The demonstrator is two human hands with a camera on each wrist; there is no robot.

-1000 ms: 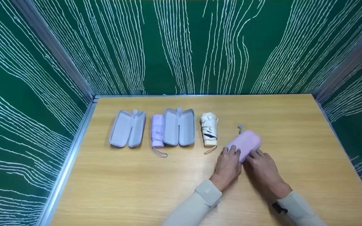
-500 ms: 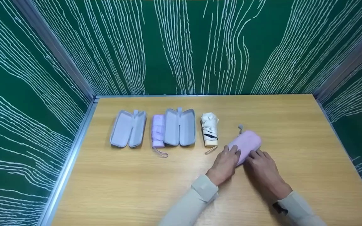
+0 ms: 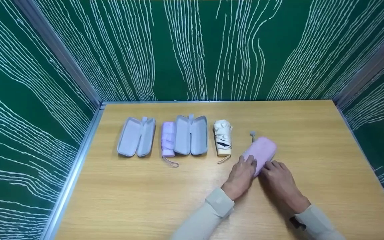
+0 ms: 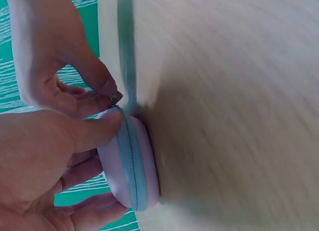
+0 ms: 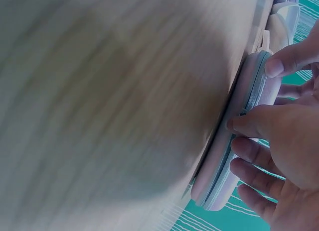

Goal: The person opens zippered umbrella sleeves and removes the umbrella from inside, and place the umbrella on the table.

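Observation:
A closed-up pink zip case [image 3: 262, 150] lies slanted at the table's right half, a small grey loop [image 3: 252, 134] at its far end. My left hand [image 3: 243, 173] grips the case's near left part, thumb by the zip and fingers over the far side. On the near right side is my right hand [image 3: 280, 181]. Its thumb and forefinger pinch a small zip pull [image 4: 116, 98] at the case's corner in the left wrist view. The grey zip band [image 4: 132, 161] runs round the edge. In the right wrist view, the other fingers [image 5: 256, 176] lie along the case.
Left of the case lies a cream folded umbrella [image 3: 222, 136] with a wrist strap. Farther left are an opened grey-lined case [image 3: 198, 135], a purple folded umbrella [image 3: 167, 138] against it and another opened case [image 3: 128, 138]. Green walls [image 3: 178, 50] enclose the wooden table [image 3: 138, 200].
The pink case has shifted and turned slightly under my hands, its far end a little to the left. My left hand has slid slightly; my right hand stays nearly in place.

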